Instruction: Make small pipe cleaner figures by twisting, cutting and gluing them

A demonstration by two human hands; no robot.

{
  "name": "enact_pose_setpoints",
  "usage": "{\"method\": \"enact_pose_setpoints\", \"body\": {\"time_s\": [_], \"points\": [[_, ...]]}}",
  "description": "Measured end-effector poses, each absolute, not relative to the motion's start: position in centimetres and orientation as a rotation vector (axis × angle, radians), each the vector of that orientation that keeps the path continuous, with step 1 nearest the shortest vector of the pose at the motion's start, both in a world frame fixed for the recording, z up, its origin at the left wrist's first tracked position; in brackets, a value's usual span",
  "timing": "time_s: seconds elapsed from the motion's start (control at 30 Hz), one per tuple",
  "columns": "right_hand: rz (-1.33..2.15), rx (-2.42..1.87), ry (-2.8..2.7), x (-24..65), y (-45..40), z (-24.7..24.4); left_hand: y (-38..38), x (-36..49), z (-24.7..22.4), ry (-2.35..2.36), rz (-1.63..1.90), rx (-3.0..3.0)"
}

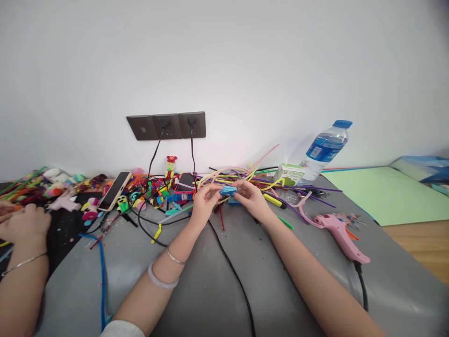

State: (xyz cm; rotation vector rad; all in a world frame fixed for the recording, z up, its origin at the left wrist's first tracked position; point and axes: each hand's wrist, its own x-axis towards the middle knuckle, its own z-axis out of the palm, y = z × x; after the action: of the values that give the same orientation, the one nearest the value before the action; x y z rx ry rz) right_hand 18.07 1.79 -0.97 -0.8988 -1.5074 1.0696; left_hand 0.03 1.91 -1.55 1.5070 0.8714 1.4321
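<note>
Between my two hands, raised over the middle of the grey table, is a small light-blue piece [228,191]; its exact kind is too small to make out. My left hand [206,202] pinches its left end with thumb and fingertips. On the other end, my right hand [250,199] is closed in a similar pinch. Just behind the hands lies a heap of coloured pipe cleaners [242,174]. A pink hot glue gun [342,236] rests on its side to the right, with a black cord at its handle.
A water bottle [324,150] stands tilted-looking by a small green-white box [290,173]. At left lie a phone [115,191] and several fuzzy figures. Black cables run from wall sockets [166,126] across the grey table [210,290]. Another person's hand [26,224] is at far left.
</note>
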Motion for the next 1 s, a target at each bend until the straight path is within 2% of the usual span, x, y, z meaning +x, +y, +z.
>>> {"method": "enact_pose_setpoints", "body": {"time_s": [0.2, 1.0], "points": [[1.056, -0.880, -1.522, 17.99, 1.73, -0.78, 2.04, 0.05, -1.27, 0.906, 1.388, 1.367], [1.041, -0.913, -1.561, 17.85, 1.36, -0.37, 1.83, 0.13, -1.63, 0.918, 1.312, 1.442]]}}
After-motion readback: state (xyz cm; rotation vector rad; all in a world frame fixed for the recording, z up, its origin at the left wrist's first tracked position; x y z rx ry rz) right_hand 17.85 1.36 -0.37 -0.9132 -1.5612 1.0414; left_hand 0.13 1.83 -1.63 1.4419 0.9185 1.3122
